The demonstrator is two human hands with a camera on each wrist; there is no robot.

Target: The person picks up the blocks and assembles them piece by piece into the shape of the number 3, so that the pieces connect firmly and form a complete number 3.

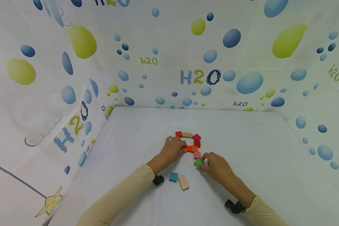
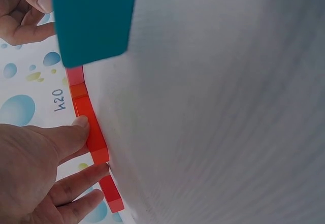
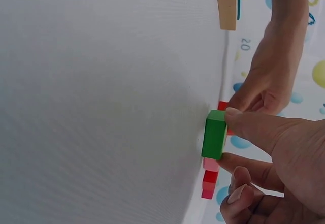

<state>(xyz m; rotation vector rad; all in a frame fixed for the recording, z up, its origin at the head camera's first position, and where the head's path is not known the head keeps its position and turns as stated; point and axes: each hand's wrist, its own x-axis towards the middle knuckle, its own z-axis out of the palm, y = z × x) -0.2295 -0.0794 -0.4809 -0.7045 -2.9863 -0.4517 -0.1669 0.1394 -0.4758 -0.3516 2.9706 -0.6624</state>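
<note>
At the left end of a row of blocks, my left hand [image 1: 173,149] pinches an orange-red block [image 2: 94,135] between thumb and finger. This block touches an orange block [image 1: 194,149]. My right hand [image 1: 217,167] holds a green block [image 3: 214,135] by its two ends, thumb at one and index finger at the other. The green block lies just below a pink block [image 1: 197,155]. Beyond the left hand stand a red block [image 1: 179,134], a plain wooden block [image 1: 187,135], a crimson five-sided block [image 1: 196,137] and another red block [image 1: 196,143], forming a bent line.
Nearer on the white tabletop [image 1: 130,135] lie a blue block [image 1: 173,177] and a plain wooden block [image 1: 183,182], side by side. A printed cloth [image 1: 169,66] with coloured drops hangs behind and at both sides. Each wrist carries a small black camera.
</note>
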